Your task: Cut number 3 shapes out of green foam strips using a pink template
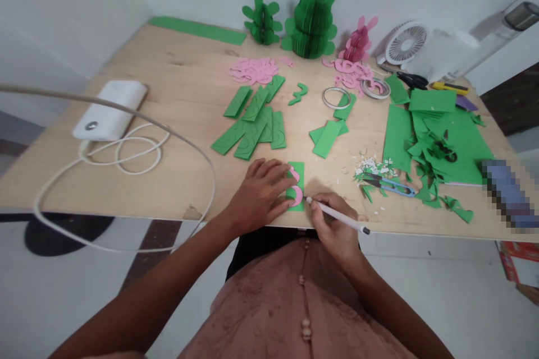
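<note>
Near the table's front edge lies a green paper strip (298, 168) with a pink curved paper cutout (298, 195) on top of it. My left hand (261, 193) rests flat, fingers stretched over the left side of the cutout and strip, partly hiding both. In my right hand (337, 230) is a white pen (339, 215), its dark tip at the strip's right edge beside the cutout. Beyond my left hand, several green strips (256, 129) lie overlapped, some with curved outlines drawn on them. A few more green strips (327, 137) lie beyond the pen.
Thread snips (389, 184) lie among paper scraps on the right, near green sheets (467, 140). Tape rolls (337, 99), pink cutouts (252, 70), a paper rabbit (311, 25) and a small fan (406, 43) stand or lie farther back. A white power bank (112, 109) with a looping cable is left.
</note>
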The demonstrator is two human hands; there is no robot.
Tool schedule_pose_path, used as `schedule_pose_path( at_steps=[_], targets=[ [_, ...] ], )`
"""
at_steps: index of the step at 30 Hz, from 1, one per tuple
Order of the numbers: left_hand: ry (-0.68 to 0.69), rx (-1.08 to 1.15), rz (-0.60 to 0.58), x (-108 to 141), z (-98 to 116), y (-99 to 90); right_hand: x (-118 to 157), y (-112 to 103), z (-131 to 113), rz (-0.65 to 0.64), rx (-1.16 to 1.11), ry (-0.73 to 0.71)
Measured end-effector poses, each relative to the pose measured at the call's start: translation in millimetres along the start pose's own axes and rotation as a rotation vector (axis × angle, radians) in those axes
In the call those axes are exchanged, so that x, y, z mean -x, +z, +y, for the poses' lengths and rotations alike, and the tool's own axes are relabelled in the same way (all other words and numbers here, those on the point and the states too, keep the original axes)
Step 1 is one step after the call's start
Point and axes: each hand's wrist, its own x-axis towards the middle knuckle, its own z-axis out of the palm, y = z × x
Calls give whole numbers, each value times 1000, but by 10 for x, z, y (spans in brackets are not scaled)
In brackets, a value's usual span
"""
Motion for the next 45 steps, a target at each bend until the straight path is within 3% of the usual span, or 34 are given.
schedule_pose_path(
  at_steps=[45],
  targets=[
    [-5, -1, -8, -7, 2, -7, 24, -12, -33, 18, 56, -48]
  ],
)
